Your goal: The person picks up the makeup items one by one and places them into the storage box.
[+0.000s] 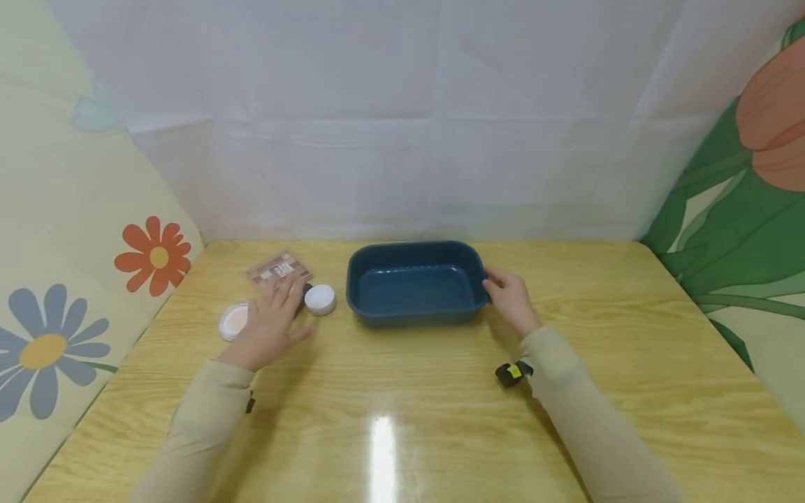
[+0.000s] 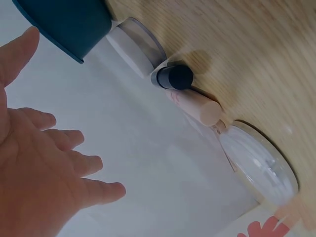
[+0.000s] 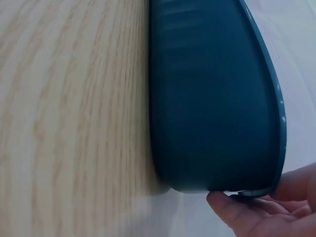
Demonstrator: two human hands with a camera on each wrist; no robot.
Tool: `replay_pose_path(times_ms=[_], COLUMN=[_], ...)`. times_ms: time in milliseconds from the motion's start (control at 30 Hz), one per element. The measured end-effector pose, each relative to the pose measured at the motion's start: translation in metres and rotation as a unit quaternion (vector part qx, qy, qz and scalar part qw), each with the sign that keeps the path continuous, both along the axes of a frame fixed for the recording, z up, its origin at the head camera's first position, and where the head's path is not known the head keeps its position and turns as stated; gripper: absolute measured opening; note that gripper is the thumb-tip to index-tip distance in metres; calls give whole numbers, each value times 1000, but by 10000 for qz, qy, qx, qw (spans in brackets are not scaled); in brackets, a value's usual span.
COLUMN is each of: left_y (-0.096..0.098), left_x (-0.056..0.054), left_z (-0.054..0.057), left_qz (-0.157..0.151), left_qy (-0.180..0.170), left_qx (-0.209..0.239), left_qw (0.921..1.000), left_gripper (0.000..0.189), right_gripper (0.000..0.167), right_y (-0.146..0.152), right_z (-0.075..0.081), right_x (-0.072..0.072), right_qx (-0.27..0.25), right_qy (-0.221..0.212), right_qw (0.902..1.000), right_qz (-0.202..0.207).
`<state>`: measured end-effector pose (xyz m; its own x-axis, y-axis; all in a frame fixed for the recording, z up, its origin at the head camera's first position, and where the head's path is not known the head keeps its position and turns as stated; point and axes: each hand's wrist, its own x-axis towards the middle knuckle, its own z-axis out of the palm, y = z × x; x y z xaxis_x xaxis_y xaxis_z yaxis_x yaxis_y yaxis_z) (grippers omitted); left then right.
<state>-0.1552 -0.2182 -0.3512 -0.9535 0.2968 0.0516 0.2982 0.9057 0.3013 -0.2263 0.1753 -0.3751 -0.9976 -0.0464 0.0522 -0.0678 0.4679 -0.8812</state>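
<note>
While fingers [image 3: 233,210] pinch it, the bin [image 1: 416,319] gleams dark blue.

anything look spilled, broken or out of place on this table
Nothing stands out. The dark blue bin sits flat on the wooden table, its rim held by the right hand. The white jar and checked palette show no spill or damage, though the left hand partly hides the palette.

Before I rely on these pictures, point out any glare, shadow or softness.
Head view: a white glare streak on the table, a dim shadow beside the left sleeve; left wrist view: a soft shadow by the black cylinder; right wrist view: small highlights along the edge of the blue basin, wood grain rather soft.
</note>
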Motion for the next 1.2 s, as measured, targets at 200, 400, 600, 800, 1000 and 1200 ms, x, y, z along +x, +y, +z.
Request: replay_pose_path(times_ms=[200,400,600,800,1000,1200], left_y=[-5,-11,-16,-22,-26,-29], left_x=[3,4,5,6,8,7], left_z=[0,-1,-1,-2,-1,-2], left_qz=[196,235,303,348,392,420], left_qy=[-135,-179,-269,-324,-407,-357], left_qx=[-3,73,159,227,247,107], left_qw=[9997,9995,9990,9986,9981,9984], left_gripper=[86,87,87,91,92,92], right_gripper=[38,36,36,36,36,39], right_y=[-1,-4,-7,-10,-10,-7], right_z=[-1,0,0,2,3,3], right_x=[4,6,10,11,12,12], right_qx=[-84,-173,-145,-103,-173,-661], right_qy=[-24,37,-12,-44,-95,-374], right_qw=[9998,9987,9974,9968,9967,9945], right_qz=[-174,-468,-707,-791,-786,-721])
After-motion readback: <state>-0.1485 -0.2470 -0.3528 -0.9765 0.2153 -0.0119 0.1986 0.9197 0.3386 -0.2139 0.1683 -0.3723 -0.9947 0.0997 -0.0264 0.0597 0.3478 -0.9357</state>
